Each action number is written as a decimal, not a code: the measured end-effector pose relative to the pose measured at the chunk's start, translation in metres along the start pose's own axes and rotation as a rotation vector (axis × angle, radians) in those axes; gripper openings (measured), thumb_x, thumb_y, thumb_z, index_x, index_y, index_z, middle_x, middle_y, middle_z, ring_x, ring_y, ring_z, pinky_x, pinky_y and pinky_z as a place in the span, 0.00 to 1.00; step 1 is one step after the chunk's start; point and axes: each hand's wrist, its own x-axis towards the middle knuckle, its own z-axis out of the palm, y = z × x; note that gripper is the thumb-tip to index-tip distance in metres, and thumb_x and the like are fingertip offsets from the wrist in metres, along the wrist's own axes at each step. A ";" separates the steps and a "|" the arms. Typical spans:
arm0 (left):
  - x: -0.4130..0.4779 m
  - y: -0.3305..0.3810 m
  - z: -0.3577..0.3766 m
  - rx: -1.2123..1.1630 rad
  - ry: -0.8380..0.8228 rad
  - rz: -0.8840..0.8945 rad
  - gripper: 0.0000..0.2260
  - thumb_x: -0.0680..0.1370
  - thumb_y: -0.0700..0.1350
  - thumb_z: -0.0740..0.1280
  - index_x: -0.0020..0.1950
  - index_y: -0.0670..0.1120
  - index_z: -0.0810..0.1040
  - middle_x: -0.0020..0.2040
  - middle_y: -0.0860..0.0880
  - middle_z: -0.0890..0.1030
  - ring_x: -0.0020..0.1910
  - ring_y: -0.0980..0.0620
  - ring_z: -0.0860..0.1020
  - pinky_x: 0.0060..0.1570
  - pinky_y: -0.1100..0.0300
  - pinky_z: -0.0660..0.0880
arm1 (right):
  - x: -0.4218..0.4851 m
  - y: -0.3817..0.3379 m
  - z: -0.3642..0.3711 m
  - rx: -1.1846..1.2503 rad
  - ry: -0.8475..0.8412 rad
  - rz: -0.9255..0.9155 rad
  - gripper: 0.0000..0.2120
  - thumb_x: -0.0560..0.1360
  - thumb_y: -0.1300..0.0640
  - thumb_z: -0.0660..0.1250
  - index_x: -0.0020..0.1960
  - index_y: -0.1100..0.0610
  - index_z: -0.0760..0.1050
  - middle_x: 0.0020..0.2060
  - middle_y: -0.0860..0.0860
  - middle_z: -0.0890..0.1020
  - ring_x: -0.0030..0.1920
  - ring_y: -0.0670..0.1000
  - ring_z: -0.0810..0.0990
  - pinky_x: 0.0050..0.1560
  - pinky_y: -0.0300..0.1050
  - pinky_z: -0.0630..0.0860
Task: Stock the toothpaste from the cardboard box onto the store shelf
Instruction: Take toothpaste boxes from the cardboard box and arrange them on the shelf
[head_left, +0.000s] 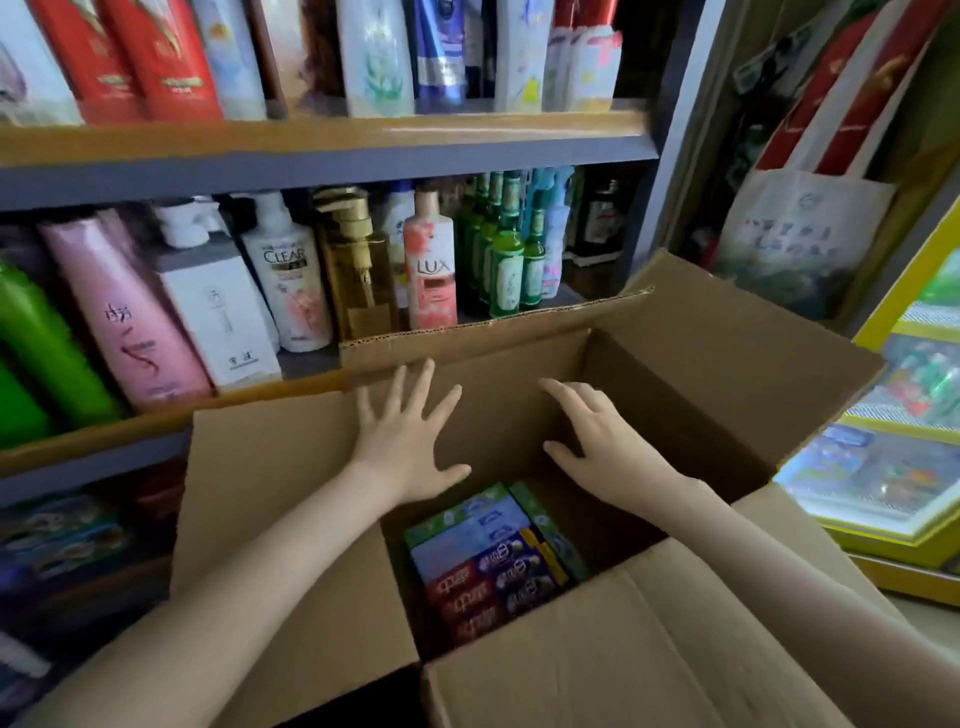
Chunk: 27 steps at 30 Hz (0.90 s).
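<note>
This is looking like a small shop; shelves (332, 156) at twelve o'clock are carrying crowded rows of shampoo bottles (291, 270); a cardboard box (291, 519) of toothpaste packs (488, 551) is sitting open at six o'clock.

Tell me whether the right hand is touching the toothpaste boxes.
Apart. The head view shows the inner wall of the cardboard box between the right hand and the toothpaste boxes below.

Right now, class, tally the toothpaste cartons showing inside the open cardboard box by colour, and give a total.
Green cartons: 2, one at the far end of the stack, one along its right side
Blue carton: 1, a wide face, possibly two; no seam shows
Red-and-purple cartons: 3
Total: 6 showing
</note>
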 end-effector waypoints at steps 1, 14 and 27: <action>0.006 -0.001 0.003 0.015 0.013 -0.024 0.42 0.73 0.73 0.55 0.78 0.58 0.37 0.76 0.47 0.28 0.75 0.39 0.32 0.70 0.31 0.42 | 0.009 0.008 0.000 0.008 -0.002 -0.026 0.31 0.79 0.55 0.63 0.77 0.54 0.52 0.71 0.51 0.63 0.71 0.51 0.60 0.69 0.40 0.58; 0.038 -0.019 0.024 0.105 -0.146 -0.348 0.47 0.69 0.78 0.53 0.77 0.57 0.35 0.70 0.50 0.22 0.72 0.41 0.26 0.69 0.35 0.32 | 0.102 0.064 0.042 0.005 -0.096 -0.306 0.36 0.78 0.55 0.64 0.78 0.57 0.47 0.72 0.57 0.60 0.71 0.57 0.60 0.69 0.53 0.63; 0.038 -0.015 0.036 0.387 -0.065 -0.279 0.49 0.66 0.79 0.51 0.79 0.56 0.39 0.77 0.43 0.31 0.75 0.35 0.34 0.70 0.34 0.37 | 0.132 0.093 0.101 -0.101 -0.282 -0.284 0.39 0.76 0.57 0.65 0.78 0.56 0.44 0.71 0.59 0.61 0.70 0.60 0.61 0.65 0.56 0.66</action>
